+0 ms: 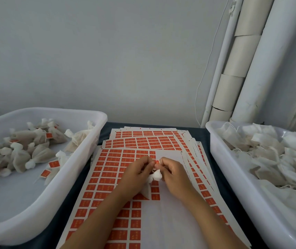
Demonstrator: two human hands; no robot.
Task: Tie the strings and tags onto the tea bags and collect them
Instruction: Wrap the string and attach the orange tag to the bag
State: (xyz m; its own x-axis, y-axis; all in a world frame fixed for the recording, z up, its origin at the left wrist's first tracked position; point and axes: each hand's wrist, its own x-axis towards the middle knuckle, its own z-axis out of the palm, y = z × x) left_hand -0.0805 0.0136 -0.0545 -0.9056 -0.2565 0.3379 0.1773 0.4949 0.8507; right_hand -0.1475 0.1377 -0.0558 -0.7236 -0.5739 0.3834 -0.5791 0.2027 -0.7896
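Both my hands meet over the top sheet of red tag stickers point(107, 169). My left hand point(136, 175) and my right hand point(172, 175) pinch a small red tag point(157, 161) between their fingertips. A white tea bag point(155, 177) hangs between the palms, its body partly hidden under my left hand. The string is too thin to make out. The left white bin point(82, 153) holds several tied tea bags with red tags point(53, 164). The right white bin point(221, 159) is heaped with untagged tea bags point(269, 159).
Several sticker sheets point(143, 139) are stacked and fanned out on the dark table between the bins. White pipes and cardboard tubes point(237, 56) lean against the wall at the back right, with a thin white cord point(204, 72) hanging beside them.
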